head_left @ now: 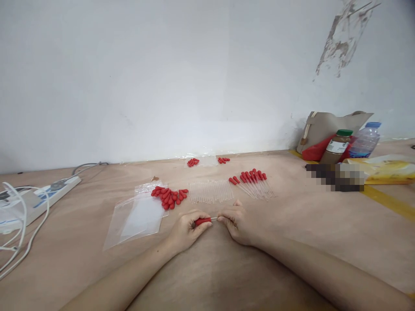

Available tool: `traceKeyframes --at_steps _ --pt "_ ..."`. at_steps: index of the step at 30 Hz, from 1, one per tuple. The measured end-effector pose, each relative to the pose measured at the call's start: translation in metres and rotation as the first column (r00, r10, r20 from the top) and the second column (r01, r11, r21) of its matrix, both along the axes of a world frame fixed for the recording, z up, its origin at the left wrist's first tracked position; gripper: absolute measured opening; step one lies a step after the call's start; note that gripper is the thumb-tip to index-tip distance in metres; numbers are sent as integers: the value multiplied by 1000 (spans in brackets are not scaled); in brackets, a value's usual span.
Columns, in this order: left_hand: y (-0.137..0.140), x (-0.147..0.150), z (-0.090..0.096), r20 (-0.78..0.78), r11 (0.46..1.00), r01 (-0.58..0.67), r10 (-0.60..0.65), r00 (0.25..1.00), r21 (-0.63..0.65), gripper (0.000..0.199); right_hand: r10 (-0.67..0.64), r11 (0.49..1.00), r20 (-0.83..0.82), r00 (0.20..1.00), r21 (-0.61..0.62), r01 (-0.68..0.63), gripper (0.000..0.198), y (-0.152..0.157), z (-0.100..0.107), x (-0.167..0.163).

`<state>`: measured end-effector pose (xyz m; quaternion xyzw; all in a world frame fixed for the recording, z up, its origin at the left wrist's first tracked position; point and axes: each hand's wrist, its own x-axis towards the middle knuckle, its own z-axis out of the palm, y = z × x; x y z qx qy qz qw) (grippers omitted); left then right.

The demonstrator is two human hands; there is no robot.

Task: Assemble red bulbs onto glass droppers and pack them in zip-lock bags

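Note:
My left hand [191,229] is closed around a red rubber dropper bulb [203,221]. Out of the bulb's right end runs a thin clear glass tube [214,219], pinched between the fingers of my right hand [236,221]. The tube's far end is hidden in that hand. Beyond my hands lies a row of clear glass tubes [210,191]. To its left, loose red bulbs [168,197] are heaped on clear plastic bags [138,218]. To its right lie several droppers [254,179] with red bulbs on their tubes.
Near the wall lie small groups of red bulbs [193,162] beside clear plastic. A white power strip [55,196] with cables is at left. At right are a grey bag [327,125], a green-capped bottle [339,147], a blue-capped bottle [366,140] and a yellow packet [389,169].

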<state>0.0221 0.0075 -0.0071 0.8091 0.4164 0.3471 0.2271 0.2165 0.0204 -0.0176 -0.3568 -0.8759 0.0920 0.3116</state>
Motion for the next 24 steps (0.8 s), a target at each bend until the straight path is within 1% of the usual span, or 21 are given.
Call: traceKeyframes --at_steps 3,5,8,10,12,14,15,16,17,18,19,21,24 --pt "0 -2 5 -28 1000 24 -24 999 -2 17 31 999 36 999 -12 -30 24 1 3 1" --pt "1 -4 9 -60 999 41 -40 997 7 18 36 999 73 997 7 -37 24 0 7 1" --pt "3 -8 11 -83 997 51 -45 996 63 18 -3 993 167 986 117 -17 22 -2 13 2" --pt "3 -10 10 -71 993 3 5 997 116 21 -51 981 237 970 194 4 20 -3 16 4" --pt "3 -12 8 -72 987 -80 91 993 142 29 -127 974 250 960 214 73 20 1 19 10" --pt "2 -12 7 -99 983 -137 149 984 126 38 -251 962 190 949 155 223 22 11 23 22" --pt "2 -12 8 -123 983 -144 157 980 111 38 -330 943 144 933 101 318 23 19 24 29" --pt "2 -11 8 -148 985 -140 154 977 100 36 -416 909 110 903 33 415 24 27 26 37" --pt "1 -11 9 -171 987 -130 144 975 95 33 -495 866 86 865 -33 499 26 36 28 44" --pt "1 -11 10 -190 988 -119 135 972 94 30 -581 807 78 810 -79 586 27 45 28 50" --pt "1 -10 11 -204 989 -110 128 970 98 27 -641 755 98 761 -101 649 29 54 29 56" --pt "1 -10 12 -222 989 -97 119 968 107 26 -703 687 162 692 -93 720 36 68 27 62" --pt "2 -10 12 -242 991 -87 111 964 106 22 -731 652 228 643 -43 757 39 81 19 62"
